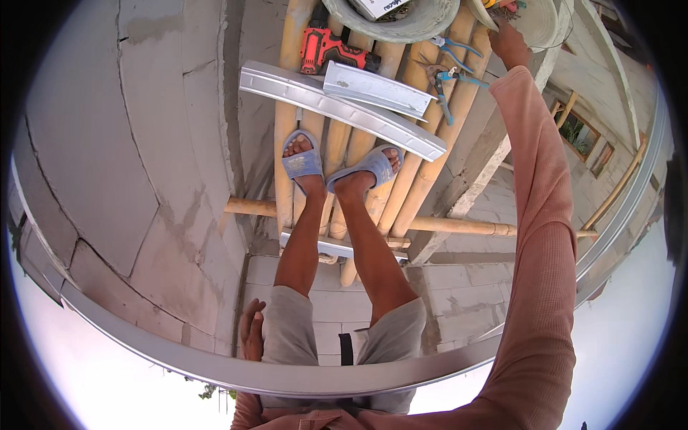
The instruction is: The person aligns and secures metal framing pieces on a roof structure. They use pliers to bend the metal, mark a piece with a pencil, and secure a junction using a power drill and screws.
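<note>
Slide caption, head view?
Right hand at a pale container, left hand beside shorts, drill and metal channels on bamboo poles.

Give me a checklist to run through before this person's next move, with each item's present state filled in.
1. Footing: ok. Both sandals rest on the bamboo platform.
2. Left hand free: ok. It hangs beside the thigh with nothing visible in it.
3. Right hand gripping firmly: cannot tell. It is at the rim of the pale bucket, its fingers partly hidden.
4. Space ahead of the feet clear: not ok. Two metal channels lie there.
5. Hand tools put away: not ok. Snips and pliers lie loose on the poles.
6. Poles fastened: cannot tell.
</note>
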